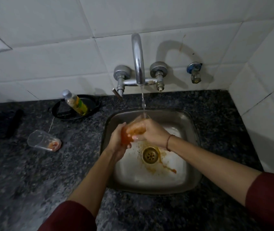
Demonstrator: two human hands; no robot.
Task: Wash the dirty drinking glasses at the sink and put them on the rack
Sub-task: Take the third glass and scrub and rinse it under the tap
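Left hand (118, 144) and right hand (151, 133) both grip an orange-stained glass (133, 130) over the sink (189, 127) under the running tap (138, 60); second dirty glass (43, 142) lies sideways on the counter (24, 172); soap bottle (76, 103) behind it.

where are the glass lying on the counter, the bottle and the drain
glass on the counter (43, 141): head view, its clear side wall
bottle (75, 102): head view, middle of its body
drain (150, 155): head view, centre of the strainer
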